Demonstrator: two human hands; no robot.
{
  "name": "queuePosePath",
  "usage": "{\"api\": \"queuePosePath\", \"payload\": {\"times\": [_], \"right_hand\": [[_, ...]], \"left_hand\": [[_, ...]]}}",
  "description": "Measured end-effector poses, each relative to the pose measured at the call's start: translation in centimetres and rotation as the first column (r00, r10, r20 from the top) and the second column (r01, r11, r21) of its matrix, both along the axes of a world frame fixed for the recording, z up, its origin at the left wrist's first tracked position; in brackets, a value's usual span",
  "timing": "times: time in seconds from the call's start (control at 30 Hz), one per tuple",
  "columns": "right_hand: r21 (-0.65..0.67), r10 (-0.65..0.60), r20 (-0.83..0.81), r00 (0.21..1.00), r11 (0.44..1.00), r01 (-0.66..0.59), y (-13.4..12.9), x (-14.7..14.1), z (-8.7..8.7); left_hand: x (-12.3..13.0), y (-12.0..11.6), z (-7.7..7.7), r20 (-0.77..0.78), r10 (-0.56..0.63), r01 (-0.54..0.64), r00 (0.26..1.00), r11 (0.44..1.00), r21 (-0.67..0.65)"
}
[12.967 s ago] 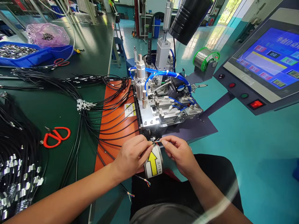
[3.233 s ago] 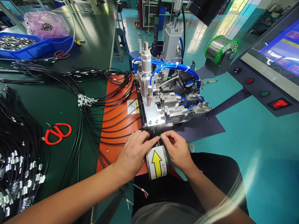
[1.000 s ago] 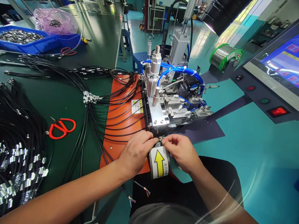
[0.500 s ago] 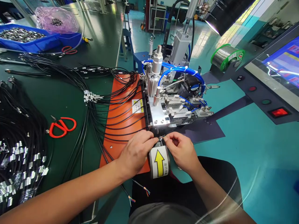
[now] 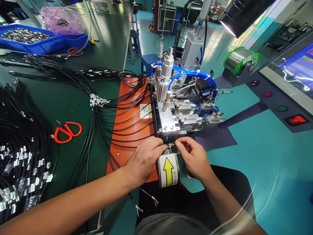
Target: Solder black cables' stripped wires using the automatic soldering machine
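Observation:
My left hand (image 5: 144, 159) is closed at the front of the bench machine (image 5: 168, 119), its thumb and fingers pinching a cable end mostly hidden beneath them. Thin coloured wires (image 5: 171, 144) stretch from there towards my right hand (image 5: 193, 157), which pinches their tips between thumb and forefinger. Just below the fingertips sits a rounded guide with a yellow arrow label (image 5: 168, 170). Several black cables (image 5: 129, 141) lie across the orange plate (image 5: 119, 163) and run into the machine's left edge. Two cable ends with stripped coloured wires (image 5: 154, 199) hang below my left forearm.
Red-handled scissors (image 5: 67, 132) and bundled black cables with silvery ends (image 5: 24, 160) lie on the green table (image 5: 70, 98). Behind stands a blue tray (image 5: 52, 45) of small metal parts. A solder spool (image 5: 241, 60), lamp (image 5: 244, 16) and control panel (image 5: 276, 101) are at right.
My right hand has shifted slightly right, away from the left, and more of the coloured wires shows between them. My left hand keeps its pinch. The whole view has shifted a little.

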State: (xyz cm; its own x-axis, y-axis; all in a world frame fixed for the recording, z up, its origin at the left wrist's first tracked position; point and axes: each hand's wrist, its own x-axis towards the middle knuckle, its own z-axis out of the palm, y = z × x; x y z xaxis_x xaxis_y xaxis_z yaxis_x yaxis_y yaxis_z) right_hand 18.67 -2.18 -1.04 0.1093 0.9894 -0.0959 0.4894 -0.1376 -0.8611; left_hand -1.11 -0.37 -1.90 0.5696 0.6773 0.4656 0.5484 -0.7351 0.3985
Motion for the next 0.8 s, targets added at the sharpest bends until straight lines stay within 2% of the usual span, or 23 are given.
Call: {"api": "queuePosePath", "payload": {"times": [0.17, 0.3, 0.43, 0.53, 0.67, 0.8], "right_hand": [[-0.002, 0.048, -0.025, 0.999, 0.999, -0.048, 0.6, -0.6, 0.1], [-0.019, 0.035, 0.007, 0.999, 0.999, -0.035, 0.6, -1.0, -0.1], [-0.047, 0.012, 0.041, 0.999, 0.999, -0.010, 0.4, -1.2, -0.5], [-0.043, 0.011, 0.028, 1.000, 0.999, -0.010, 0.3, -1.4, -0.9], [-0.035, -0.003, 0.026, 1.000, 0.999, 0.004, 0.3, -1.8, -1.1], [-0.017, -0.016, 0.024, 1.000, 1.000, 0.016, 0.3, -2.0, -1.1]], "left_hand": [[0.1, 0.1, -0.1, -0.004, 0.006, -0.006, 1.000, 1.000, 0.016], [-0.1, 0.0, -0.1, -0.045, 0.008, -0.008, 0.999, 1.000, 0.009], [-0.4, -0.1, 1.1, -0.194, 0.012, -0.019, 0.981, 0.999, -0.035], [-0.6, 0.1, 2.2, -0.285, 0.057, -0.092, 0.957, 0.990, -0.111], [-0.7, 0.2, 2.3, -0.204, 0.110, -0.159, 0.973, 0.957, -0.241], [-0.6, 0.2, 1.7, -0.102, 0.119, -0.142, 0.988, 0.956, -0.256]]}}
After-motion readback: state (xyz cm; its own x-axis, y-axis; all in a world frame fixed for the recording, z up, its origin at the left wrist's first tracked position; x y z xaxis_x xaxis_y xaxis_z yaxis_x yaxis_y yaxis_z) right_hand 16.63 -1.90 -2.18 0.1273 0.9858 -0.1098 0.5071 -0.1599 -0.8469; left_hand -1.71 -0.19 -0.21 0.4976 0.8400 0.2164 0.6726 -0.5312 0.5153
